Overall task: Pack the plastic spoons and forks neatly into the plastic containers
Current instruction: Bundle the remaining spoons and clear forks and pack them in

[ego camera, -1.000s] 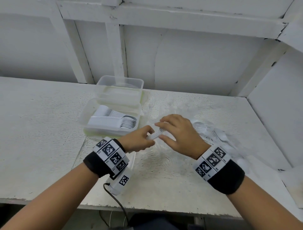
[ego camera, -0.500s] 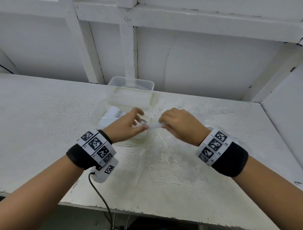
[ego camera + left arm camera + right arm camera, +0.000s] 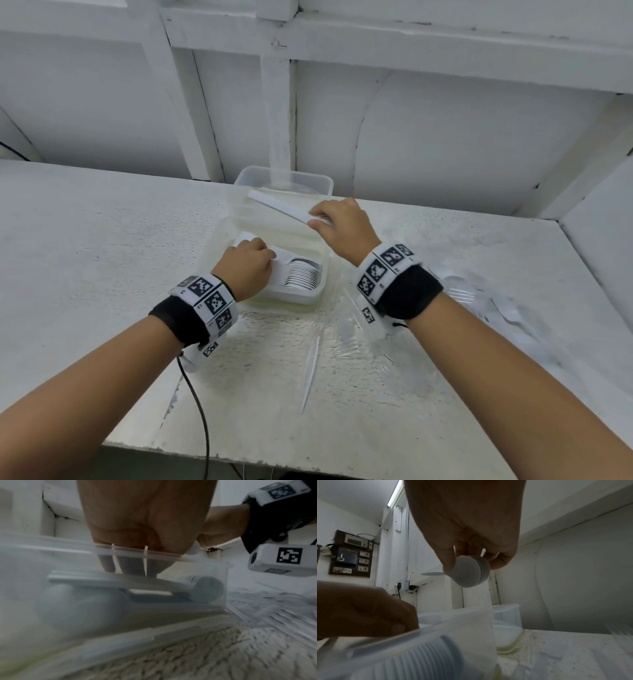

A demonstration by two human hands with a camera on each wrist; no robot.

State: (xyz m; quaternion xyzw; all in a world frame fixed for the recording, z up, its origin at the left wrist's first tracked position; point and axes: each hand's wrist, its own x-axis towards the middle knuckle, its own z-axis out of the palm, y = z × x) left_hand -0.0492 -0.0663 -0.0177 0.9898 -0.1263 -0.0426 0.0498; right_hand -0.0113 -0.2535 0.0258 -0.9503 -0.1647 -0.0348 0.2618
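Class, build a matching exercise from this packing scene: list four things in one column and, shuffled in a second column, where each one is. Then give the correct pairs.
Things
1. stack of nested white plastic spoons
2. row of white plastic spoons
3. empty clear plastic container
4. loose clear plastic forks

Places
A. on the table, right of the right arm
B. held in the right hand
C. farthest back, by the wall
D. inside the near clear plastic container, under the left hand

Pairs: 1-B, 2-D, 3-C, 4-A
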